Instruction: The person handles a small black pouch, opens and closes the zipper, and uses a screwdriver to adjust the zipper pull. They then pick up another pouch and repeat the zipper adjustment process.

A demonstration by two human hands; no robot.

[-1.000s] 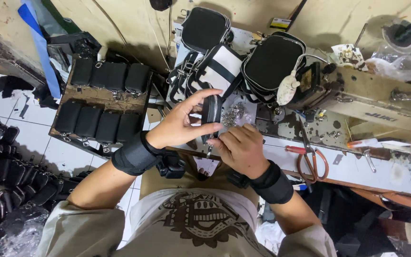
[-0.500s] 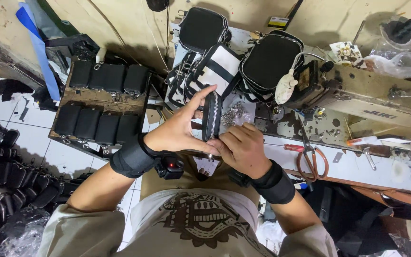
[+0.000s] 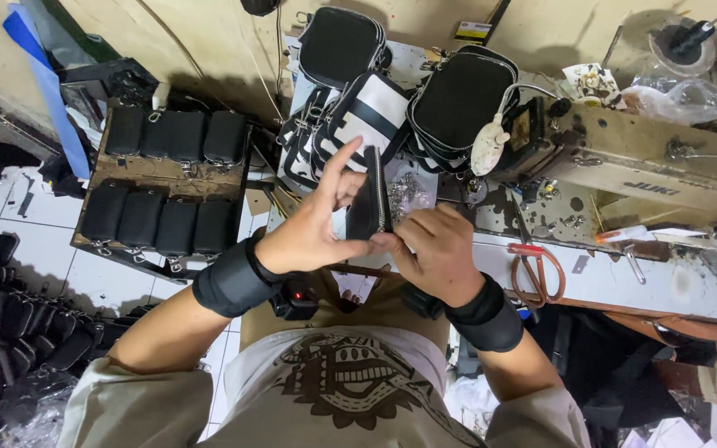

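Note:
I hold a small black zippered pouch [image 3: 371, 199] upright on edge over the sewing table. My left hand [image 3: 313, 224] grips its left side, fingers stretched up along it. At the pouch's lower end my right hand [image 3: 433, 249] pinches the zipper. Both wrists wear black wrist bands. A pile of small metal zipper pulls [image 3: 404, 192] lies on the table just behind the pouch.
Black and black-and-white bags [image 3: 375, 91] are stacked at the back of the table. A sewing machine [image 3: 641, 158] stands to the right, orange-handled scissors [image 3: 533, 270] near its front edge. A wooden tray [image 3: 168, 170] with rows of black pouches sits left; more pouches [image 3: 18, 323] lie on the tiled floor.
The pouch has been turned from lying flatter to standing on edge. My left fingers now stretch higher along it, and my right hand has shifted to its lower end.

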